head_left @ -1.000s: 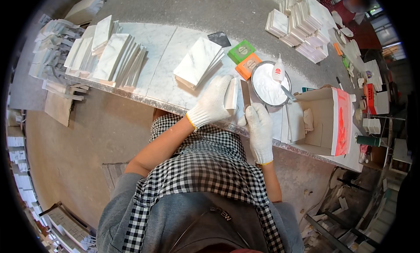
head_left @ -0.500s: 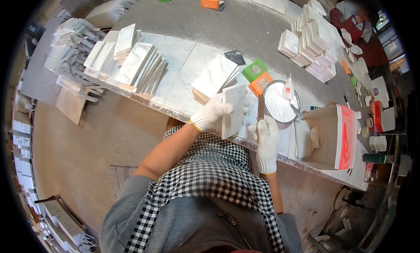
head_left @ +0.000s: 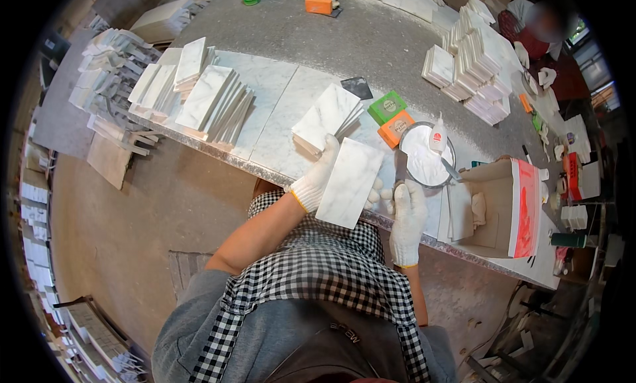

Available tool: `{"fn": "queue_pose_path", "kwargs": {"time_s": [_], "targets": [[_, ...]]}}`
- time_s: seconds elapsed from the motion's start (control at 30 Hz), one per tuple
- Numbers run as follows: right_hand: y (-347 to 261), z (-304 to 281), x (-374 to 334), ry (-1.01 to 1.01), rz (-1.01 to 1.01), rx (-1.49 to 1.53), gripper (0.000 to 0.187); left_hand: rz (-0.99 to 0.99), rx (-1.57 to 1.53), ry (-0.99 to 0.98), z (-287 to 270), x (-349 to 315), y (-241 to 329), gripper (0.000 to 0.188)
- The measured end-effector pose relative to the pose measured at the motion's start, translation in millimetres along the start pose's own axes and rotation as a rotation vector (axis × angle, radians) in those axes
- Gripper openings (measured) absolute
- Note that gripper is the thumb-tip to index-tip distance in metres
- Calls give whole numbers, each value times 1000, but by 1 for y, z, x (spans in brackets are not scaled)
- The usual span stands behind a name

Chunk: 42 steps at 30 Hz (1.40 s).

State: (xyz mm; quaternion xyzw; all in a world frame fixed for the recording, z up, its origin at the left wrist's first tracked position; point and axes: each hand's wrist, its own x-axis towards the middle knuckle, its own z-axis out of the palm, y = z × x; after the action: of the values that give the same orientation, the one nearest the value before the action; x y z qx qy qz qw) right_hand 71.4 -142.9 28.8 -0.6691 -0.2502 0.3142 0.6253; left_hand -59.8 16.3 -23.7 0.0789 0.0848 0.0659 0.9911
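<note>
Over the table's near edge, my left hand (head_left: 316, 178), in a white knit glove, grips a white grey-veined marble tile (head_left: 351, 182), its broad face turned up. My right hand (head_left: 407, 217), gloved too, is closed around a putty knife (head_left: 401, 164) whose dark flat blade points away from me. Just beyond that blade is a round pan (head_left: 422, 163) of white paste or powder, with a white squeeze bottle (head_left: 437, 136) and a spatula (head_left: 451, 169) lying in it. Behind my left hand a small stack of marble tiles (head_left: 326, 116) leans on the table.
Tile stacks stand at left (head_left: 211, 98) and far right (head_left: 467, 61). Green (head_left: 387, 106) and orange (head_left: 397, 128) blocks lie by a dark square pad (head_left: 356, 87). An open cardboard box (head_left: 493, 211) sits at right. Another person (head_left: 530, 35) works at the far right.
The tile in my left hand has turned from nearly edge-on to showing its broad face, and come slightly lower. The putty knife's blade has turned and dipped a little in my right hand.
</note>
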Motion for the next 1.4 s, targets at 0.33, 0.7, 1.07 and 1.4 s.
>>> {"fn": "queue_pose_path", "kwargs": {"time_s": [0.33, 0.7, 1.07, 1.4], "targets": [[0, -2, 2, 22, 18, -38, 22, -2, 111, 99, 4, -4, -3, 119], [3, -1, 3, 23, 45, -91, 25, 44, 308, 169, 5, -4, -5, 102], [50, -32, 21, 8, 57, -695, 31, 15, 528, 327, 5, -13, -9, 76], [46, -59, 28, -33, 54, -1234, 36, -62, 1563, 581, 41, -5, 5, 52]]}}
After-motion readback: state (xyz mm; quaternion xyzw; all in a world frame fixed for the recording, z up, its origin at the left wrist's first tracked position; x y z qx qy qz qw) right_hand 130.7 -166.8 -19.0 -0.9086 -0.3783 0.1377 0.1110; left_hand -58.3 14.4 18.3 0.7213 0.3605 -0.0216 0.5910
